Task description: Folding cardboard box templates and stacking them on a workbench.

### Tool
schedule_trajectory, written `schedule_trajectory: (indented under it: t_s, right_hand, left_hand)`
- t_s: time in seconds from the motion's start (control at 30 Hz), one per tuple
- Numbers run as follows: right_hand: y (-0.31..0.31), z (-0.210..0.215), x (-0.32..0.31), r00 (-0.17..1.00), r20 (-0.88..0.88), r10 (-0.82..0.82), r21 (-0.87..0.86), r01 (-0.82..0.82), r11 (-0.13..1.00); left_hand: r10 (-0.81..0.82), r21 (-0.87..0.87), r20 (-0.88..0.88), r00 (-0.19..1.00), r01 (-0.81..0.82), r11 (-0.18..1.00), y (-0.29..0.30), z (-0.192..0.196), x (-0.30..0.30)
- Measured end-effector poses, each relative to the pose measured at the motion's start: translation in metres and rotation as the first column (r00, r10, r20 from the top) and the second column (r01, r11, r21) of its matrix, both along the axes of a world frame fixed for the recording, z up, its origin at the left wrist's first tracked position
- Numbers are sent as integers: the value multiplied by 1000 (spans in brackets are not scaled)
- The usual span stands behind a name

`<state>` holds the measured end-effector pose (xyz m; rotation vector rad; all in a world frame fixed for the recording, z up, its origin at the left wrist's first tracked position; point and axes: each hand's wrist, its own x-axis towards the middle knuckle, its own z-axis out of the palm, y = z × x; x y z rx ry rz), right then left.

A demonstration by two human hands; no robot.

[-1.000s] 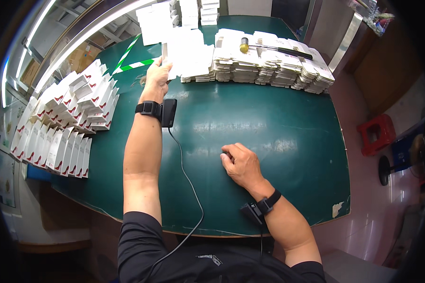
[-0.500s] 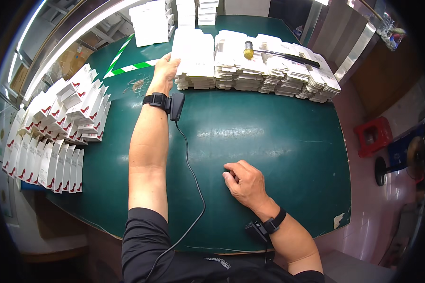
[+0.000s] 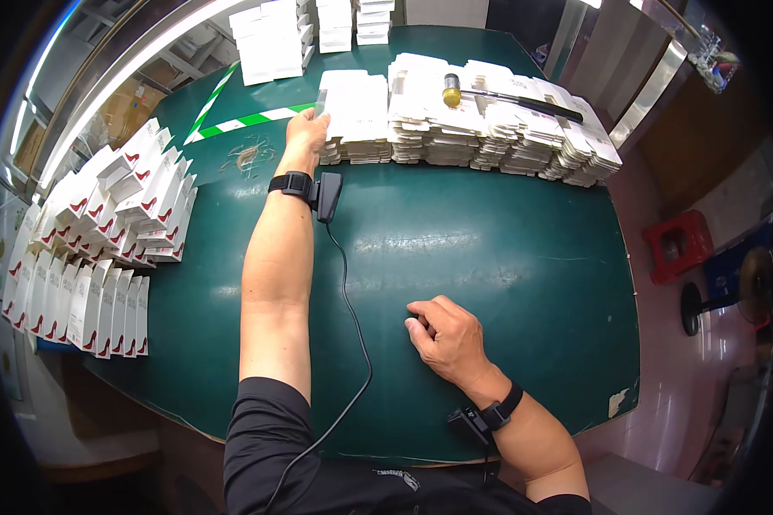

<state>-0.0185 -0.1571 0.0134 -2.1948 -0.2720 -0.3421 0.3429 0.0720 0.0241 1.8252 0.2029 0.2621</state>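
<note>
The left hand [image 3: 305, 133] is stretched far across the green tabletop [image 3: 507, 240], its fingers closed on the near left corner of a stack of flat white cartons [image 3: 354, 116]. That stack is the leftmost of a long row of flat stacks [image 3: 507, 129] running along the far side of the tabletop toward the right edge. A mallet [image 3: 498, 96] with a yellow head and a dark handle lies on top of the row.

The right hand [image 3: 449, 339] rests on the bare tabletop near the person, knuckles up and fingers curled under, holding nothing that can be seen. Each wrist wears a black band: the left band [image 3: 290, 183] carries a small black device [image 3: 327, 196] with a thin cable [image 3: 352, 326] trailing back along the tabletop to the body, and the right band [image 3: 500, 410] has a similar device beside it.

At the left edge, folded white boxes [image 3: 77, 309] with red marks stand in tight rows, with more boxes [image 3: 142, 202] of the same kind heaped behind them. Further back stand taller piles [image 3: 270, 39] of plain white cartons. A green and white striped strip [image 3: 245, 120] lies on the tabletop just left of the left hand. On the floor to the right stands a red stool [image 3: 680, 245].
</note>
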Motion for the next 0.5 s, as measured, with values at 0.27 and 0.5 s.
schedule_trajectory:
  t_s: [0.27,0.5]
  right_hand:
    - [-1,-1,0,1000,-1,-6,2,6,1000]
    - [0,-1,1,1000,2,-4,7,4,1000]
  left_hand:
    - [28,28,-49,998,-26,999,-6,-8,-4]
    - [49,99,-85,995,-40,994,-4,-25,3]
